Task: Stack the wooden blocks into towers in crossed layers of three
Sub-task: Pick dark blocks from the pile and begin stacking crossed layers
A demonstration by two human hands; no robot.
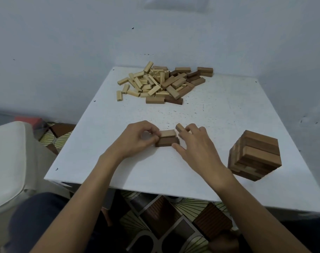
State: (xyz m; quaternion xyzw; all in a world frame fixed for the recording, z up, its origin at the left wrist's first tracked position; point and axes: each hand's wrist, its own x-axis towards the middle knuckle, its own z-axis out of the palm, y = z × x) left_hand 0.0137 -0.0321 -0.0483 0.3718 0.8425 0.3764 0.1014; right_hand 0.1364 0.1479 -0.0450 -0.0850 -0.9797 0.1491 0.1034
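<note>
Left grip: your left hand (137,137) pinches the tan wooden block (167,133) atop the dark-brown base layer (167,142) — left of the finished wooden tower (255,154).
Right grip: your right hand (195,145) holds a second tan block (180,127).

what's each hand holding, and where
Left hand pinches the left end of the top block; right hand holds a second block by its near end.

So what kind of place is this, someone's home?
Most likely a room in a home, not a lab. A small white table sits in a corner of plain painted walls, patterned floor tiles show beneath it, and what looks like a white seat stands at the left.
</note>
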